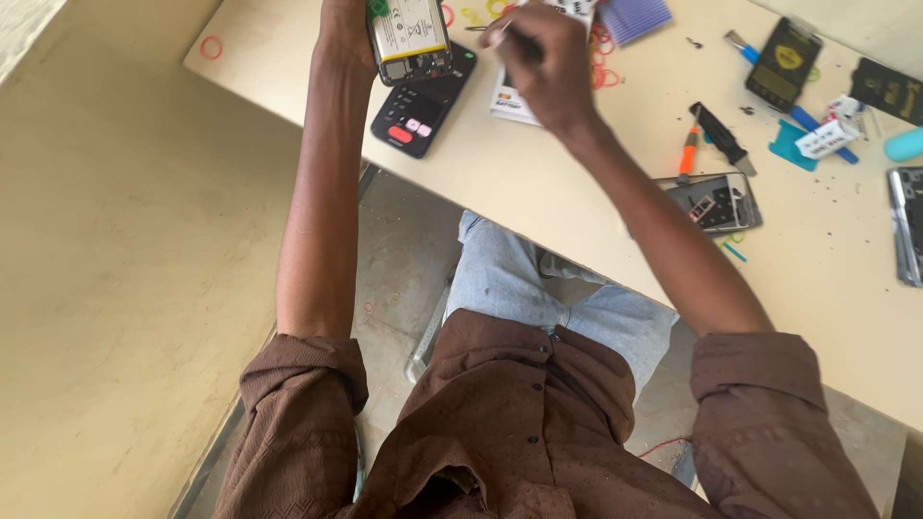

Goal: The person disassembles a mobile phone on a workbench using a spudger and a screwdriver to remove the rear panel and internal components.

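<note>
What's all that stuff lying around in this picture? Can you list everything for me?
opened phone: one, back cover off, pale battery showing, held above the table's top edge
thin tool: one, metallic, pointed at the opened phone
calculator: one, black with red keys, on the table under the phone
rubber bands: several, red and yellow, scattered at the top
phone frame: one, silver, right of centre
screwdriver: one, orange handle, above the frame
table: one, cream
left hand: holds the opened phone
right hand: pinches the thin tool
</note>
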